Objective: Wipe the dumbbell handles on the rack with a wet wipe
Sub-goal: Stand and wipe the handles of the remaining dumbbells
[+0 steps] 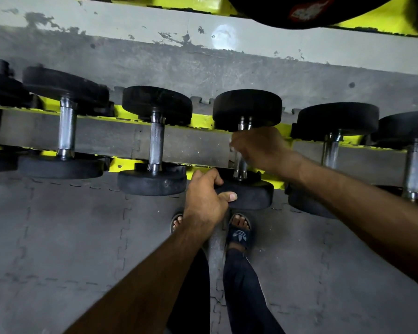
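Several black dumbbells with chrome handles lie across a yellow rack (204,121). My right hand (258,148) is curled round the chrome handle (240,168) of the middle dumbbell; a bit of white wipe (231,144) shows at its fingers. My left hand (206,196) grips the near black head (251,192) of that same dumbbell. Its far head (247,108) sits beyond my right hand. To the left lies another dumbbell with a bare handle (157,143).
More dumbbells sit left (67,127) and right (331,150) on the rack. Grey puzzle-mat flooring (70,237) runs under and before it. My sandalled feet (239,231) stand just below the rack. A yellow upper shelf (188,2) holds dark weights at the top.
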Demonstrator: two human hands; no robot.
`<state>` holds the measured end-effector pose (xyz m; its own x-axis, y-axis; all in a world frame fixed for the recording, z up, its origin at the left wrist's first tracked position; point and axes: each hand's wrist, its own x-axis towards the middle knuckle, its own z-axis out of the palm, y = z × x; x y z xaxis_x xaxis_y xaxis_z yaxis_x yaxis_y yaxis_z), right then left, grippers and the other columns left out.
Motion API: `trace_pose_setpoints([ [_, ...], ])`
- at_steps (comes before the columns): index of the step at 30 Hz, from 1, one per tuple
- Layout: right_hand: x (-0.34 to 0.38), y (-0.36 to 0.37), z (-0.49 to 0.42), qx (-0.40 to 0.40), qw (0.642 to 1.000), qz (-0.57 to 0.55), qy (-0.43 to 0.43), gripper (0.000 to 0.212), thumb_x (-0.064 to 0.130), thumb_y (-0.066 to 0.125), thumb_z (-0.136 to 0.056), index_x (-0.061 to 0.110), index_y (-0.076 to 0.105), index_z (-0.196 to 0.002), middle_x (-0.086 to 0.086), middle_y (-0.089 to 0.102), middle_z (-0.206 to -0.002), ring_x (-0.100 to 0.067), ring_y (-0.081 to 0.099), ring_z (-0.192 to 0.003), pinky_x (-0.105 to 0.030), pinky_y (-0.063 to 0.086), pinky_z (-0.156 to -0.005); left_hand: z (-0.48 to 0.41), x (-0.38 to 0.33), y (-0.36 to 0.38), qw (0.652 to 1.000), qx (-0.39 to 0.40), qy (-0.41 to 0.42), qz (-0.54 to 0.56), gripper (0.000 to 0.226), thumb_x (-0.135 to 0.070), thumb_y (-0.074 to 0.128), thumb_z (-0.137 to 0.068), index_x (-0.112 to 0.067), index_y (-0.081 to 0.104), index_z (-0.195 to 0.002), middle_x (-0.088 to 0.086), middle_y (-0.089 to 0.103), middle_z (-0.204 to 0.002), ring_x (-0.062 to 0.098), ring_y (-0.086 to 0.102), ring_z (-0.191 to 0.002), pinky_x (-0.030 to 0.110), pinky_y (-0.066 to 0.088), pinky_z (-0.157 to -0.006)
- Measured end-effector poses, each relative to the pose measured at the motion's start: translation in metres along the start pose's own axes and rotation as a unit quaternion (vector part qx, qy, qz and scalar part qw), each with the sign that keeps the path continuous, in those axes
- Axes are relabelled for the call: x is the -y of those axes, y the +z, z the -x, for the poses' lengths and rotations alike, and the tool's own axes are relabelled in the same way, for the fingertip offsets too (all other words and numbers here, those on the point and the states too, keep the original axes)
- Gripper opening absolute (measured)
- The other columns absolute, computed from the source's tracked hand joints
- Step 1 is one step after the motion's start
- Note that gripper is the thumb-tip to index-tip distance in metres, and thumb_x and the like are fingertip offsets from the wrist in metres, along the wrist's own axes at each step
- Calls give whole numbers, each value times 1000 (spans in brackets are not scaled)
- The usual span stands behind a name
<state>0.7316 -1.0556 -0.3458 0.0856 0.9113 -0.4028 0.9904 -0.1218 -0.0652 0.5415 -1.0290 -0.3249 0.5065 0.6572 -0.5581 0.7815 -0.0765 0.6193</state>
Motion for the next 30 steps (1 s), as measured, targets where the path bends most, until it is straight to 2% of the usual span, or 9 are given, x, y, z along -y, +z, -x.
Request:
trace_pose_setpoints([
  [3, 8, 10, 15, 48, 997, -46, -33, 17, 32, 52, -92, 30, 68, -99, 2, 69, -98, -27, 66, -88, -28, 44, -61, -1, 0, 1, 1000, -5, 4, -1, 34, -22, 88, -73, -20, 56, -84, -2, 49, -97, 14, 52, -87, 26, 46, -78],
  [6, 17, 3, 4, 27, 999, -10, 19, 14, 21, 56, -88, 24, 67, -96, -3, 69, -101, -30, 66, -93, -30, 36, -59, -1, 2, 2, 1000, -13, 7, 0, 34, -22, 89, -72, -18, 57, -84, -2, 49, -96, 15, 52, -87, 27, 46, -78],
  [9, 29, -10, -14, 49, 996, 37, 67, 25, 10, 51, -91, 14, 67, -110, -9, 66, -115, -34, 62, -108, -33, 33, -68, -1, 2, 1, 1000, -14, 8, -1, 33, -21, 89, -71, -16, 59, -85, -1, 49, -96, 15, 52, -86, 27, 46, -77],
  [13, 40, -25, -22, 132, 991, 15, -3, 23, 15, 56, -91, 16, 66, -112, -9, 66, -119, -31, 62, -112, -32, 36, -73, -1, 1, 2, 1000, -17, 8, 4, 34, -21, 89, -70, -16, 59, -85, 0, 49, -96, 19, 52, -86, 28, 47, -78],
  [19, 12, 5, 9, 15, 995, -91, -49, 9, 15, 60, -86, 16, 69, -90, -6, 65, -98, -31, 61, -96, -28, 29, -58, 1, 0, 0, 1000, -17, 10, 2, 33, -22, 88, -72, -15, 60, -87, 1, 51, -99, 19, 53, -90, 29, 48, -82],
  [23, 9, 18, 37, 32, 980, -181, -73, 13, 10, 64, -76, 14, 68, -88, -8, 65, -93, -34, 62, -91, -35, 46, -66, 1, 1, 2, 1000, -23, 10, 1, 34, -22, 89, -71, -18, 57, -84, 0, 50, -97, 17, 53, -87, 31, 50, -81],
  [26, 19, 14, 32, 9, 992, -124, -19, 16, 26, 59, -88, 22, 71, -98, -4, 69, -100, -32, 65, -95, -32, 43, -64, 1, 2, 3, 1000, -27, 11, 3, 35, -22, 89, -71, -18, 57, -84, 0, 50, -96, 18, 53, -85, 32, 50, -80],
  [28, 29, 8, 16, 52, 996, -72, 1, 22, 34, 55, -94, 23, 69, -106, -6, 69, -108, -30, 65, -101, -30, 37, -65, 1, 3, 4, 1000, -28, 12, 5, 35, -21, 89, -71, -19, 56, -82, 0, 50, -96, 17, 52, -85, 30, 49, -79],
  [30, 40, -1, -4, 120, 992, -37, -6, 22, 29, 55, -95, 19, 66, -111, -7, 67, -116, -30, 63, -109, -31, 36, -69, 0, 3, 4, 999, -31, 13, 10, 37, -19, 89, -70, -20, 55, -81, 2, 51, -96, 18, 52, -86, 28, 46, -78],
])
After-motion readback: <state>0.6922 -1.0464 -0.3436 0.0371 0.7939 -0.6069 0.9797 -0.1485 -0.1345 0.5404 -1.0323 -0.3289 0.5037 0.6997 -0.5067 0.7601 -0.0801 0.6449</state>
